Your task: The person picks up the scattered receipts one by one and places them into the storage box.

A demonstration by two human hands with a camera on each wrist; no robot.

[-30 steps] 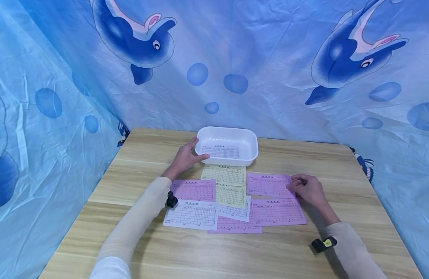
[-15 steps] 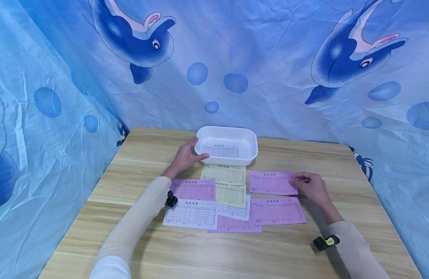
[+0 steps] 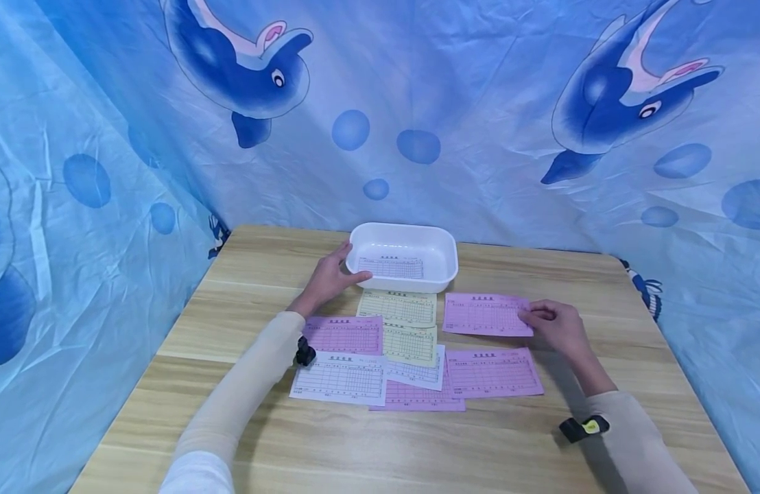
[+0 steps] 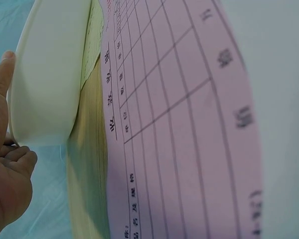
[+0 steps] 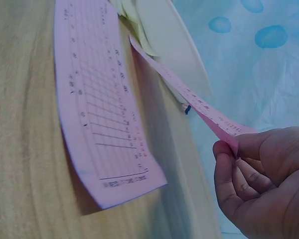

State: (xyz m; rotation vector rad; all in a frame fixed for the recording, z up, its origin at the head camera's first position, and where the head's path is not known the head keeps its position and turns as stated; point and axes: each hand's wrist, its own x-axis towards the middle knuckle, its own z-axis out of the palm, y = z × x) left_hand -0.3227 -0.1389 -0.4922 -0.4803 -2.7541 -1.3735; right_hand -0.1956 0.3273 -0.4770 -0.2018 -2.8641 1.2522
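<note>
My right hand [image 3: 557, 331] pinches the right edge of a pink printed form [image 3: 485, 315], raised off the table in the right wrist view. A second pink form [image 3: 494, 374] lies just in front of it, its corner curling up [image 5: 109, 149]. At the back of the table stands a white plastic basin [image 3: 444, 267] holding a white form [image 3: 389, 268]. With thumb and fingers, my left hand [image 3: 328, 278] grips the basin's left front corner. Curled fingertips show beneath the rim in the left wrist view, and a pink form [image 4: 179, 124] is close to that camera.
Between the hands, two yellow forms [image 3: 411, 345] overlap a white form [image 3: 429, 374] and a pink one [image 3: 417, 398]. Further left lie another pink form [image 3: 346, 336] and a white form [image 3: 339, 379]. A blue dolphin-print curtain [image 3: 479, 192] hangs along the table's back and sides.
The right hand has lifted the upper pink form off the one below and moved it slightly back and to the right. The left hand and basin have stayed in place.
</note>
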